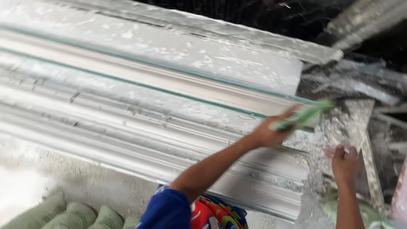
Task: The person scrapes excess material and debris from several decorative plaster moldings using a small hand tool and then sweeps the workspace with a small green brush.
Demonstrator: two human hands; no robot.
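Note:
My left hand [268, 135] reaches out to the right over long white plaster mouldings [140, 106] and grips a blurred green tool [306, 115] at the mouldings' right end. A blue sleeve [166, 210] covers that arm's upper part. My right hand [345, 163] is lower right, its back towards me and its fingers curled against crumbly white plaster debris [316, 144]. A small pale bit shows at its fingertips, and I cannot tell whether it holds it.
Thin green lines run along the ribbed mouldings. Grey-green sacks [72, 216] lie at the lower left on a dusty white floor [25, 182]. Broken plaster strips and boards [364, 89] pile up at the right. Red patterned cloth [214, 214] shows at the bottom.

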